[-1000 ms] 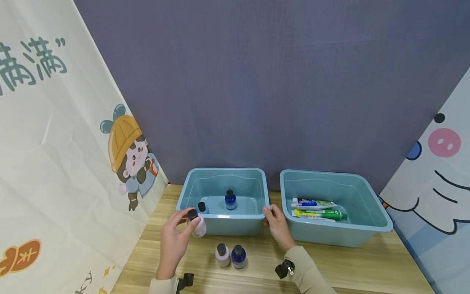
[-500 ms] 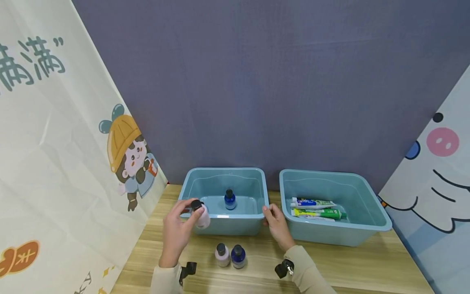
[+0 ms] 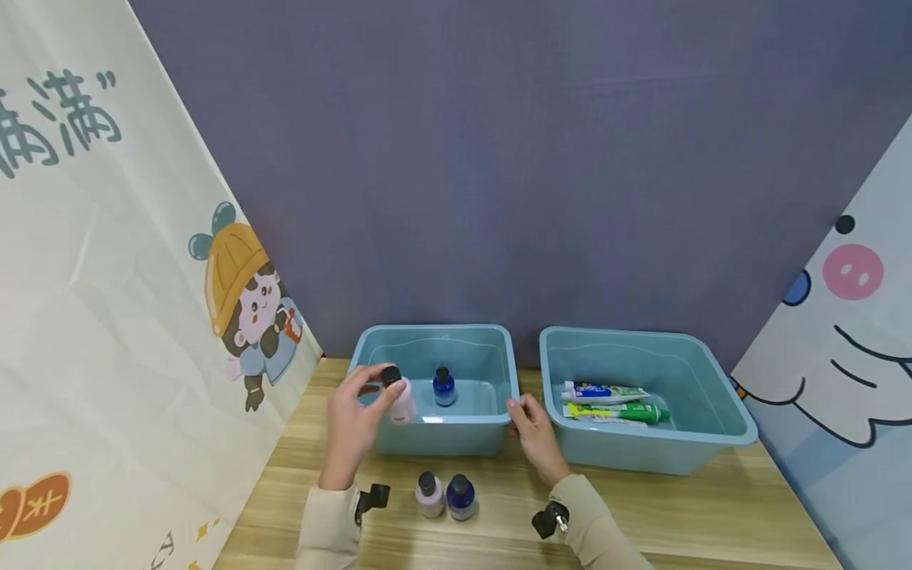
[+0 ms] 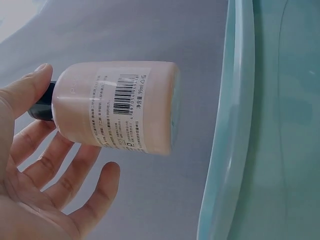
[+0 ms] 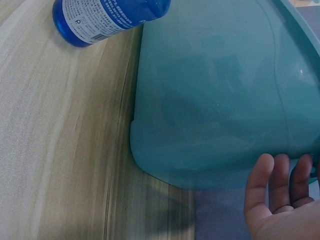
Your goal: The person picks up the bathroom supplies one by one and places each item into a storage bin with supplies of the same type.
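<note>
1 pink bottle point(image 3: 402, 401) now over bin point(image 3: 499, 348).

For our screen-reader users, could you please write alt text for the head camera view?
A person's left hand holds a pale pink bottle over the front left corner of the left blue bin, while the right hand grips its front right corner. A second bin holds toothpaste tubes.

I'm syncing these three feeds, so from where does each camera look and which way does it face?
Head: worn high, facing forward and down at the table; both hands and sleeves show.
Left wrist: beside the left hand, facing the pink bottle in its fingers.
Right wrist: low, facing the left bin; right hand shows.
Shared: that bin appears in all views.
</note>
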Available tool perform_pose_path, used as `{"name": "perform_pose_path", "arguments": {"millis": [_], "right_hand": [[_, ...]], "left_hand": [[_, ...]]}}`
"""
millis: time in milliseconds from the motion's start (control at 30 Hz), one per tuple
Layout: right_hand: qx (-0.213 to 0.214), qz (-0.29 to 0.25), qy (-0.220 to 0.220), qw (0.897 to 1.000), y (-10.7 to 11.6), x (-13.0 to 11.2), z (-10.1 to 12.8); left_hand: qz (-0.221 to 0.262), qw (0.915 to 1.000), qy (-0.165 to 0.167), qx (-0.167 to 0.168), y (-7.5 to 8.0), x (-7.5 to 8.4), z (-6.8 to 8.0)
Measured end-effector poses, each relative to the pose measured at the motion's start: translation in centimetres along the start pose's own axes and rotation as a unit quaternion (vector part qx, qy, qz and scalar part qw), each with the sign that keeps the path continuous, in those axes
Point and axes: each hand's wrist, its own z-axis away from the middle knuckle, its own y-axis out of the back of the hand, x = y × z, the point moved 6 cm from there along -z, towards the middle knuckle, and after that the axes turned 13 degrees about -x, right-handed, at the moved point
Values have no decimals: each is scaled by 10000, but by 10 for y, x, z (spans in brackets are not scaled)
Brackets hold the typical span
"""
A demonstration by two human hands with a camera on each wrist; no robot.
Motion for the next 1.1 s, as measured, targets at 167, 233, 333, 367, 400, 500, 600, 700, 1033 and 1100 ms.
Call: {"name": "perform_pose_path", "arguments": {"millis": [167, 233, 333, 367, 400, 500, 600, 700, 1033, 1100], "right_hand": [[-8, -30, 33, 10000, -1, -1, -1], [-19, -37, 17, 10000, -1, 0, -1], [-9, -21, -22, 10000, 0, 1, -2], [-5, -18, -34, 10000, 0, 1, -2], [1, -34, -38, 10000, 0, 1, -2], [-32, -66, -37, 10000, 0, -4, 0], [-115, -67, 10, 9999, -2, -15, 5], [-185, 15, 71, 9998, -5, -27, 11], [-140, 42, -37, 9999, -5, -33, 13], [-124, 37, -43, 9999, -5, -32, 13]], "left_hand": [[-115, 9997, 124, -171, -2, 0, -12], [-203, 9993, 201, -245, -3, -2, -18], [-308, 9981, 311, -432, -5, -6, -26], [-324, 9976, 330, -509, -6, -8, -29], [-355, 9970, 361, -590, -8, -9, -31], [-450, 9949, 405, -802, -11, -14, -39], [-627, 9925, 455, -949, -14, -18, -45], [-851, 9893, 508, -1067, -16, -22, -51], [-1580, 9728, 578, -1590, -22, -31, -69], [-1671, 9701, 566, -1666, -23, -33, -73]]}}
